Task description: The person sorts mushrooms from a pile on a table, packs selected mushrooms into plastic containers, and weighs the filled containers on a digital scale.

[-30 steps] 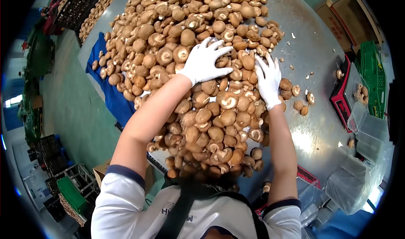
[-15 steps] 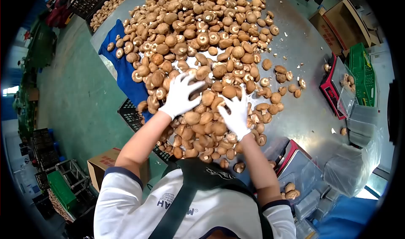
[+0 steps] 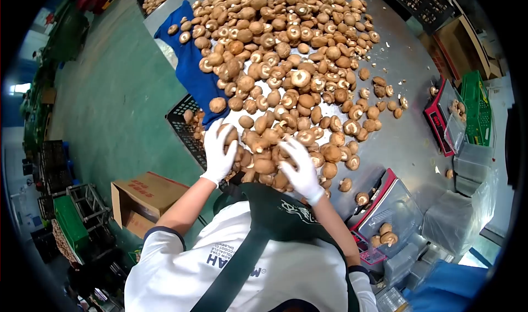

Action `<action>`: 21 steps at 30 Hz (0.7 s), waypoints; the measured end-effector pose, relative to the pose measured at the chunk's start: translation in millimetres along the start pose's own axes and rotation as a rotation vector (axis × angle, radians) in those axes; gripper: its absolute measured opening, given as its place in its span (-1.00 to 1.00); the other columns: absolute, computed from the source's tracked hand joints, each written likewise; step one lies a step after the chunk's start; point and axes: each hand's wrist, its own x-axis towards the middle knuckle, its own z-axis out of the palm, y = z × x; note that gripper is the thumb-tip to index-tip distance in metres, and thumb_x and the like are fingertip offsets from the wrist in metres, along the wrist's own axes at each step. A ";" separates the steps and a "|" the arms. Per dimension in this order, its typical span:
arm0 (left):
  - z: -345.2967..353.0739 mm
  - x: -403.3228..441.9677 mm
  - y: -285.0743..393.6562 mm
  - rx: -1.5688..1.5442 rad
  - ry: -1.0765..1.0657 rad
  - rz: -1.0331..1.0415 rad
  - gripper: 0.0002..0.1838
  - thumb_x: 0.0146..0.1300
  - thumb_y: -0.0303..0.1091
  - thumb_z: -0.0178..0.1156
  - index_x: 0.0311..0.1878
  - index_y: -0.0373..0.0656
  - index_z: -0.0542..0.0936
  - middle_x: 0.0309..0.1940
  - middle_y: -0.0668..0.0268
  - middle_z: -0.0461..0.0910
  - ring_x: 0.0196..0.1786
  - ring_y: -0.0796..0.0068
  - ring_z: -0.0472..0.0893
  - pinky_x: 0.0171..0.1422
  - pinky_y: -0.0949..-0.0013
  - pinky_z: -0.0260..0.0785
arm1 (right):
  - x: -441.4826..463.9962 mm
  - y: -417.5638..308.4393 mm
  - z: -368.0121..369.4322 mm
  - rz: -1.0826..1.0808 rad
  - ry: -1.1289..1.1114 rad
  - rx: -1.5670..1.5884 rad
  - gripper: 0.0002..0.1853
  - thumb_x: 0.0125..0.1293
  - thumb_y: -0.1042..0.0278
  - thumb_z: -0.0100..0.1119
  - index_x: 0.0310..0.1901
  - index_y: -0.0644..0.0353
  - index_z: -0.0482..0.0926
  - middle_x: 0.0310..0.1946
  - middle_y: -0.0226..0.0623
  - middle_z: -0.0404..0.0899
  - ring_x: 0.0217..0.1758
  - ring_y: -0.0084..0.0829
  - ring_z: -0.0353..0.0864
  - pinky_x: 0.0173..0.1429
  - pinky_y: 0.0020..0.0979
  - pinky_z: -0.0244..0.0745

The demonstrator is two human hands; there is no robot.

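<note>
At the mushroom pile [image 3: 301,78]'s near edge;
left hand [image 3: 219,155] curved, grasp I cannot tell; right hand [image 3: 300,170] spread, fingers released.

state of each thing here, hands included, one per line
mushrooms: loose, heaped and scattered
left hand: gloved, open, against mushrooms
right hand: gloved, open, over mushrooms
blue cloth: rumpled, mushrooms on it
black crate beside left hand: holds mushrooms
cardboard box at lower left: open
near red scale: mushrooms on top, reading unclear
plastic containers: stacked
</note>
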 end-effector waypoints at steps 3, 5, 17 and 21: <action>5.1 -48.1 -31.7 -0.206 0.186 -0.337 -0.38 0.36 -0.24 0.15 0.46 -0.11 0.26 0.45 0.00 0.17 0.45 0.02 0.25 0.55 0.08 0.06 | -49.0 33.2 -38.3 0.141 0.464 -0.259 -0.49 0.31 0.34 0.19 0.28 0.30 0.44 0.32 -0.02 0.41 0.35 -0.07 0.39 0.50 -0.17 0.13; 27.8 -87.9 -72.8 -0.469 0.277 -0.697 -0.28 0.50 0.04 -0.02 0.55 -0.13 0.06 0.49 0.09 0.13 0.48 0.19 0.21 0.58 0.16 0.02 | -86.1 60.8 -63.9 0.327 0.748 -0.524 -0.44 0.35 0.32 0.17 0.34 0.33 0.37 0.33 0.01 0.38 0.37 -0.06 0.35 0.50 -0.14 0.11; 40.6 -89.9 -23.4 -1.365 -0.390 -1.138 0.04 0.29 0.53 -0.17 0.58 -0.07 -0.06 0.52 0.18 0.07 0.55 0.12 0.10 0.43 -0.12 0.25 | -125.2 67.9 41.9 0.324 0.477 -0.449 -0.10 0.08 0.24 0.43 0.44 0.28 0.22 0.24 0.13 0.34 0.24 0.12 0.32 0.33 -0.04 0.21; 43.0 -87.9 -13.5 -1.342 -0.446 -1.091 0.01 0.32 0.51 -0.19 0.59 -0.05 -0.06 0.53 0.19 0.07 0.54 0.14 0.14 0.55 -0.07 0.05 | -105.2 65.2 63.8 0.227 0.376 -0.106 -0.03 0.05 0.19 0.49 0.43 0.34 0.16 0.30 0.14 0.25 0.37 0.11 0.24 0.46 -0.07 0.17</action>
